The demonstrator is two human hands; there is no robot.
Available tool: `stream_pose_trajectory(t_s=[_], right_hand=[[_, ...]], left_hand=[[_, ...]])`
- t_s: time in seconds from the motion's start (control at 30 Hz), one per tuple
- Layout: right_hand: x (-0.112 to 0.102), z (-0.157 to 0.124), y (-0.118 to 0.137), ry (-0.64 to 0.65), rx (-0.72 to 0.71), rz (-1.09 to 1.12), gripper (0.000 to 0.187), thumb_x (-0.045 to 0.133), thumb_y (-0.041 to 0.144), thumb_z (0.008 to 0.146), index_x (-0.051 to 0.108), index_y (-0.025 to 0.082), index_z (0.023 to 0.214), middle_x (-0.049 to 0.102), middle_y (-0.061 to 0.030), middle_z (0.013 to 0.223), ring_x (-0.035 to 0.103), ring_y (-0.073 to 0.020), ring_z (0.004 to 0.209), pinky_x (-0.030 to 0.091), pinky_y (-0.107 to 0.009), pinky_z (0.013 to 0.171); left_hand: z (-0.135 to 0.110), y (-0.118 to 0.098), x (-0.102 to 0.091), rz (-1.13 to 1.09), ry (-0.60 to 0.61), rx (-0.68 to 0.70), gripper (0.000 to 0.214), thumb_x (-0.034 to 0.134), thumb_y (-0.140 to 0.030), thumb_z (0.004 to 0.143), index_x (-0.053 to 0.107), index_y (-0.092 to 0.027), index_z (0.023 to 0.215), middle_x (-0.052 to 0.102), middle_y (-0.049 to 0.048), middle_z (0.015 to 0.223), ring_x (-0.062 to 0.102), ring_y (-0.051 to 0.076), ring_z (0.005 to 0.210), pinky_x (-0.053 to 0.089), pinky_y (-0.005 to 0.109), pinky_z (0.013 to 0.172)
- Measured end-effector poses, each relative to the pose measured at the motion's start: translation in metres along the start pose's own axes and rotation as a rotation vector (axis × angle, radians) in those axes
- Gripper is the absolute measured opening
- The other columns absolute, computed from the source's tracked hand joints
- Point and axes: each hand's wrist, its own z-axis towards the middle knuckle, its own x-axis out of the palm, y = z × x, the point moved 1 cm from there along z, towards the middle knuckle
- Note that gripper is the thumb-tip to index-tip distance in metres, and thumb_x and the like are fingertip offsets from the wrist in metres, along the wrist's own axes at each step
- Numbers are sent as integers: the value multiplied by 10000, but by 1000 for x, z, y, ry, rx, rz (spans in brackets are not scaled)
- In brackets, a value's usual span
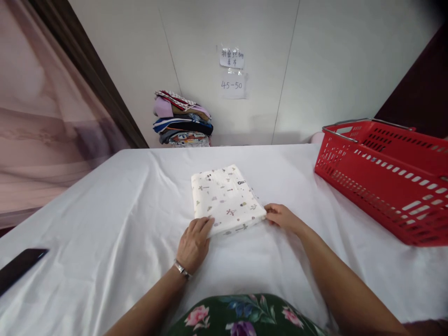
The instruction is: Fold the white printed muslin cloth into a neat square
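At the far left, a sheer pink curtain hangs in loose, gauzy folds beside the table, whose smooth white covering shows soft creases and a slight sheen; a flat, dark, glassy phone lies at its left edge. Against the wall, a stack of folded clothes makes a soft, uneven, many-coloured block. The left hand, with a metal band at its wrist, lays its fingers over the near left corner of the folded cloth; whether the thumb grips from beneath cannot be told. That cloth, cream with small scattered prints, lies flat near the middle of the table in a layered, roughly four-sided pad. It should be light, limp and hard to damage, with layers apt to slide or fan open, so the near corners, all layers taken together, look the best hold. The right hand has its fingers bent against the near right corner, though a closed pinch cannot be confirmed. At far right stands a rigid red plastic basket, slotted and straight-walled, with thin metal handles.
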Motion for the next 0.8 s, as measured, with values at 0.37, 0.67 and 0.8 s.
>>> stream_pose_trajectory(t_s=[0.37,0.67,0.8], right_hand=[[27,-5,16,-270,-146,-431,418,464,403,775,536,266,1163,600,-27,947,541,-177,784,400,-283,687],[22,-3,9,-195,-140,-519,342,388,408,813,601,284,1050,616,4,777,564,-178,694,441,-302,629],[30,-6,20,-347,-311,-746,381,377,383,841,549,238,1149,535,-88,1186,477,-266,1105,418,-417,859]], left_hand=[[-3,2,3,-104,-45,44,593,448,4,632,485,-208,1184,558,63,1112,473,226,1035,457,379,896],[-19,9,1,-198,-61,7,593,471,-23,633,489,-206,1197,547,55,1194,444,234,1123,423,419,958],[-12,9,-19,-333,-43,18,428,549,-189,735,518,-215,1161,579,57,1149,502,217,1078,437,411,938]])
